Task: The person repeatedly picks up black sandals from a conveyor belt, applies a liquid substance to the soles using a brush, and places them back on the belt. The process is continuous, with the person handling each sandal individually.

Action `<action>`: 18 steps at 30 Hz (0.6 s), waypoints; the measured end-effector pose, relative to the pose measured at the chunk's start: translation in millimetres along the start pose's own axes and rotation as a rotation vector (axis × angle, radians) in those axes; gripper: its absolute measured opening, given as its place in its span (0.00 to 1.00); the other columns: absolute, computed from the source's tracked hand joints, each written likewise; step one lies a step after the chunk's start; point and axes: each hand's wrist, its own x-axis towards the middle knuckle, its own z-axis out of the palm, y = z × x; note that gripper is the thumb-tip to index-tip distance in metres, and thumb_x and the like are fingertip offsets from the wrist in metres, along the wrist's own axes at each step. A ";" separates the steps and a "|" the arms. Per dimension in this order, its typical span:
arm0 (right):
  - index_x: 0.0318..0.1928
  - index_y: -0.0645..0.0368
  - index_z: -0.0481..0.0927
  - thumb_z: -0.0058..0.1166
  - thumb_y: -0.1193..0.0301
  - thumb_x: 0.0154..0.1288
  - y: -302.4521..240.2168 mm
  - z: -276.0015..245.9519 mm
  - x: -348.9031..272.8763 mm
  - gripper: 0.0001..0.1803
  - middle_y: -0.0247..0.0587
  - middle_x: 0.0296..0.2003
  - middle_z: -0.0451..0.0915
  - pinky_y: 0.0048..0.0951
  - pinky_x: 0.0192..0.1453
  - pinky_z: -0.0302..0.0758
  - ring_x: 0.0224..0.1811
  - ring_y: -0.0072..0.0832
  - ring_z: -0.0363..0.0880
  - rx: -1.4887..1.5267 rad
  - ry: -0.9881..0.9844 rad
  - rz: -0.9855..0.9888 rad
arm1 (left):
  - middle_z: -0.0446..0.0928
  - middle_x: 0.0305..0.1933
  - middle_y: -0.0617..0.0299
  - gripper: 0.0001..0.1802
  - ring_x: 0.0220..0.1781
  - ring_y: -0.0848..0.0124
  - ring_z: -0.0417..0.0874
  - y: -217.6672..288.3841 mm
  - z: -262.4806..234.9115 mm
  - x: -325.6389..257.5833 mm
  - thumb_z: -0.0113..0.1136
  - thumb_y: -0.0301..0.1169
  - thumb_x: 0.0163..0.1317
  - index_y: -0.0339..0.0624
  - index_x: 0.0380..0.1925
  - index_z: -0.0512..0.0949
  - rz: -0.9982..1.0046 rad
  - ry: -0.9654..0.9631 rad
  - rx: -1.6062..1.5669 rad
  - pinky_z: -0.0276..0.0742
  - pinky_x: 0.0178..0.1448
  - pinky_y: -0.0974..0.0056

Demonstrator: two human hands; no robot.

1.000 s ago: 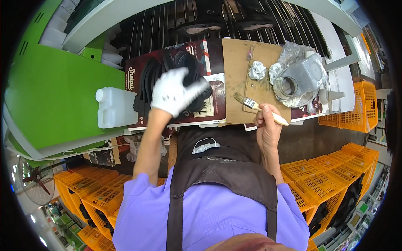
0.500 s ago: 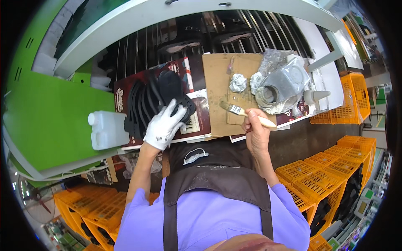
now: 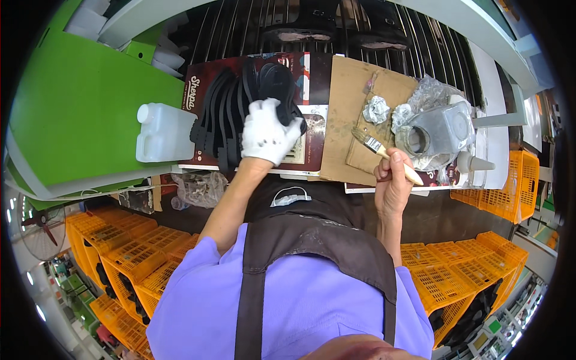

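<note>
Hands: well apart, on opposite sides of the brown cardboard sheet [image 3: 339, 120], each with its own thing.
Gloved left hand [image 3: 268, 132]: left of the cardboard, spread over the nearest of the black soles [image 3: 222, 108], fingertips on its upper face and thumb out to the side; whether it grips or only rests, I cannot tell.
Bare right hand [image 3: 393, 174]: over the cardboard's near right corner, thumb and fingers closed on the brush [image 3: 373, 143]. The hold is on the pale handle, which seems to keep skin away from the bristles.
Brush: tilted, bristle end above the cardboard, pointing away from the person and leftward.
Soles: left of the cardboard, overlapping in a fan on a dark red printed board [image 3: 201, 71], perhaps so that each edge is easy to pick out.
Clear container [image 3: 447, 129]: at the cardboard's right edge, its round opening facing the brush, probably for short reach; plastic film [image 3: 435, 90] bunched around it likely catches drips.
White wad [image 3: 376, 110]: crumpled on the cardboard, beside that film.
White jug [image 3: 165, 133]: farther left of the cardboard, past the soles, apparently set aside.
Black boots [image 3: 300, 27]: beyond the cardboard's far edge, over metal bars [image 3: 240, 30].
Orange crates [image 3: 456, 264]: nearer the person than the cardboard, off to the right.
</note>
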 end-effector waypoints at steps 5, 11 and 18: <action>0.39 0.64 0.76 0.53 0.69 0.66 -9.5 -7.5 5.3 0.10 0.32 0.22 0.68 0.19 0.28 0.61 0.24 0.18 0.63 -0.007 0.025 -0.038 | 0.73 0.49 0.43 0.40 0.46 0.57 0.79 -38.9 -27.9 14.8 0.70 0.46 0.44 0.36 0.55 0.69 -0.230 -0.010 -0.288 0.75 0.50 0.58; 0.41 0.61 0.74 0.51 0.66 0.68 -8.1 -12.8 9.9 0.11 0.30 0.22 0.64 0.20 0.27 0.59 0.23 0.18 0.59 -0.062 0.007 -0.023 | 0.74 0.45 0.52 0.33 0.39 0.75 0.79 -41.5 -48.1 4.6 0.66 0.24 0.50 0.30 0.58 0.66 -0.398 0.060 -0.931 0.74 0.46 0.73; 0.44 0.63 0.73 0.48 0.64 0.70 -7.5 34.2 2.3 0.13 0.47 0.35 0.79 0.21 0.36 0.72 0.33 0.23 0.77 -0.344 -0.269 -0.009 | 0.74 0.49 0.54 0.31 0.51 0.66 0.77 -33.5 -64.5 -6.8 0.60 0.27 0.53 0.28 0.57 0.64 -0.536 -0.325 -1.742 0.73 0.59 0.61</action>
